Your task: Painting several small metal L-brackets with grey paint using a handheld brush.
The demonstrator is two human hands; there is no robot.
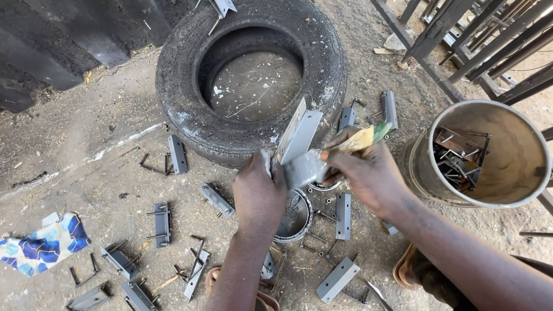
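Observation:
My left hand (pixel 257 193) grips a grey metal angle bracket (pixel 298 135) and holds it upright over a small open paint can (pixel 292 222) on the ground. My right hand (pixel 363 173) holds a paintbrush (pixel 358 140) with a yellow-green handle. Its grey bristles press against the lower part of the bracket. Both hands are close together in front of an old black tyre (pixel 184 98).
Several grey painted brackets (pixel 343 216) and bent metal pins lie scattered on the dirt floor. A round metal drum (pixel 521 190) with metal parts inside stands at the right. Dark steel frames (pixel 461 40) lie at the top right. A blue patterned cloth (pixel 43 245) lies at the left.

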